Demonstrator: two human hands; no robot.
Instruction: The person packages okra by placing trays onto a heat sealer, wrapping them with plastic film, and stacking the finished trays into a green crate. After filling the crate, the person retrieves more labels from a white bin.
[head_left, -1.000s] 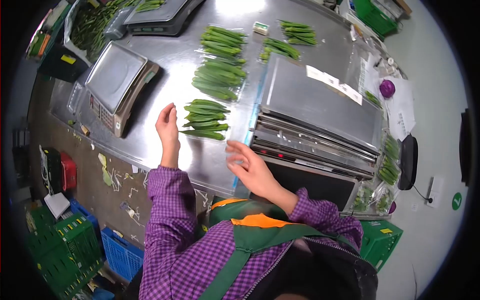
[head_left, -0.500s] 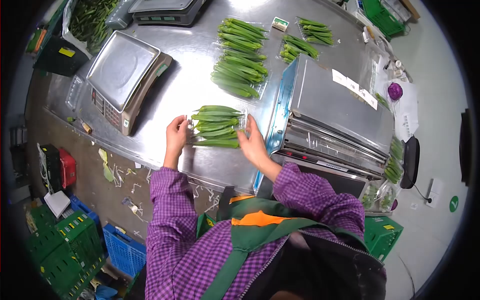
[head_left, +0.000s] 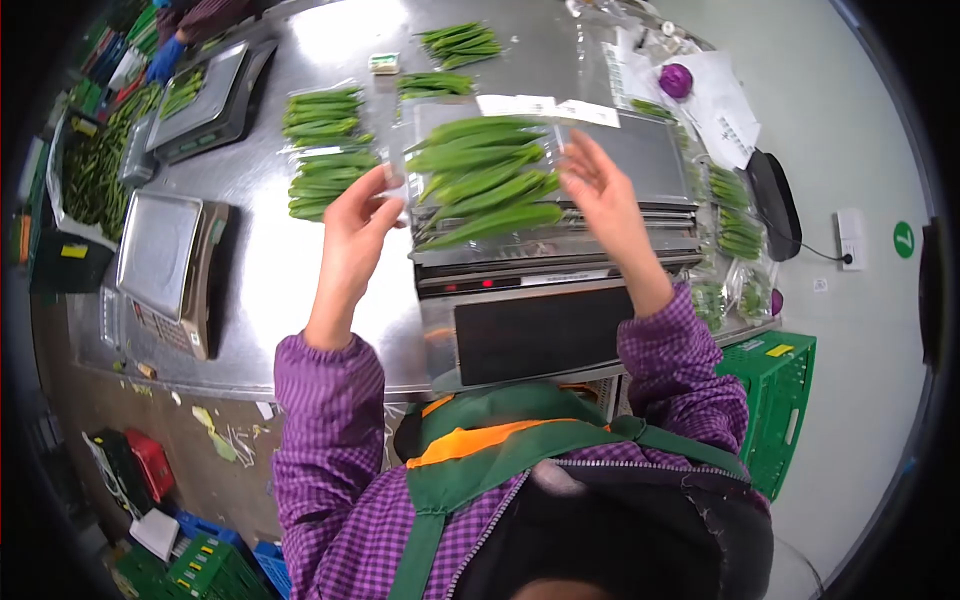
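Observation:
A clear tray of okra (head_left: 485,175) is held up over the wrapping machine (head_left: 640,160), its pods lying side by side. My left hand (head_left: 355,225) pinches the tray's left end between thumb and fingers. At the opposite end, my right hand (head_left: 605,200) has its slightly blurred fingers against the tray's right edge. Beneath the tray are the machine's rollers and, nearer me, its dark flat plate (head_left: 545,340). The tray hides part of the machine's top.
Packed okra trays (head_left: 330,150) lie on the steel table (head_left: 270,320). Two scales (head_left: 160,250) stand left, beside a crate of loose okra (head_left: 95,180). A co-worker's blue-gloved hand (head_left: 165,60) shows at upper left. A green crate (head_left: 770,400) stands at right.
The okra tray has gone from the table to above the wrapping machine, carried up and to the right by my hands. My view has turned right, bringing a co-worker's gloved hand into sight.

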